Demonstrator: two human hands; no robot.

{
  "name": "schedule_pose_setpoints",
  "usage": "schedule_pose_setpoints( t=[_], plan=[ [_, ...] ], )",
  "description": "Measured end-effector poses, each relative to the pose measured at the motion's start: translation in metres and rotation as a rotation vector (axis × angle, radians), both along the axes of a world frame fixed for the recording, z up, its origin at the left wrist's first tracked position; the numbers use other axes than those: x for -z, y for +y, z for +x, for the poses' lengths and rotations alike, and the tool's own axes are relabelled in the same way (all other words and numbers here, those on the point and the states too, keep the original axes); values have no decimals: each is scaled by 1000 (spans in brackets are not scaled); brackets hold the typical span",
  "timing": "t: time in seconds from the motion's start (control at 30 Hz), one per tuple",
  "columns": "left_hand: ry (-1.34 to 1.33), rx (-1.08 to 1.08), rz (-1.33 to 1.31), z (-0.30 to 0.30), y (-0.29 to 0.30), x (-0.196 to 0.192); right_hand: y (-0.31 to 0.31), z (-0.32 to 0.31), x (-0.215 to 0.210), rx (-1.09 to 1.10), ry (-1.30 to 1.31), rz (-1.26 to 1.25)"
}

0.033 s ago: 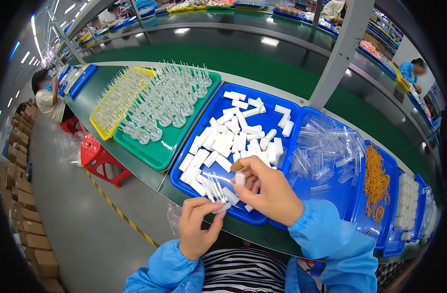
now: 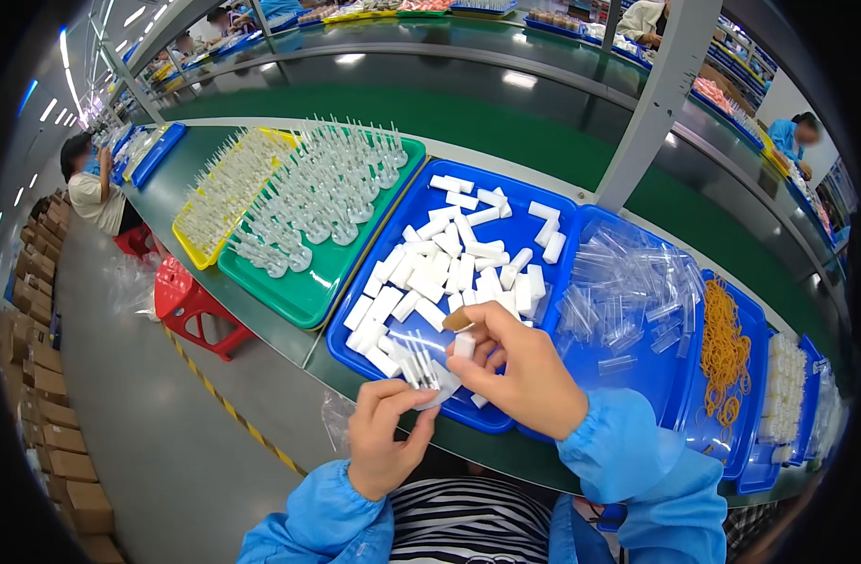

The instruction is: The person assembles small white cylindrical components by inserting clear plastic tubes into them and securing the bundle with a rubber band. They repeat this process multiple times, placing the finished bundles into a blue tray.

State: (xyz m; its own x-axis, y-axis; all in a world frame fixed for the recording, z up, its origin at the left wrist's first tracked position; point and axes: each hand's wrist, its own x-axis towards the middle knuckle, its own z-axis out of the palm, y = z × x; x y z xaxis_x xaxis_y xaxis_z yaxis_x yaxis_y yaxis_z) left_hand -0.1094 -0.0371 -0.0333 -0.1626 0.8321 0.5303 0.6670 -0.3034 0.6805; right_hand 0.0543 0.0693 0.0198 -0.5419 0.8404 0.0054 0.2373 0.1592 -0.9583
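My left hand (image 2: 385, 434) is closed on the rim of a small clear plastic piece with several thin upright pins (image 2: 419, 365). Thumb and fingers of my right hand (image 2: 536, 381) pinch a small white block (image 2: 464, 345), held just right of the pins and apart from them. A brown cover (image 2: 457, 321) sits on a fingertip of that hand. Both hands are over the near edge of a blue tray (image 2: 421, 179), where many loose white blocks (image 2: 430, 275) lie. What part of the block my fingers hide, I cannot tell.
Left of the blue tray stand a green tray (image 2: 303, 303) and a yellow tray (image 2: 193, 250) of pinned clear pieces. To the right are clear plastic strips (image 2: 628, 273), orange rubber bands (image 2: 726, 348) and more white parts (image 2: 785, 385). A metal post (image 2: 651, 103) rises behind.
The pinned piece in my left hand has tilted slightly and its pins shifted a little. My right hand, with the white block, has barely moved.
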Motion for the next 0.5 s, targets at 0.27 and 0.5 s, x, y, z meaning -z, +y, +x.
schedule_pose_setpoints(
  t=[0.27,0.5],
  plan=[
    [23,106,-10,14,14,-2,-8,18,-3,-35,13,154],
    [37,225,-38,19,14,-5,-4,38,-2,-28,-59,104]
  ],
)
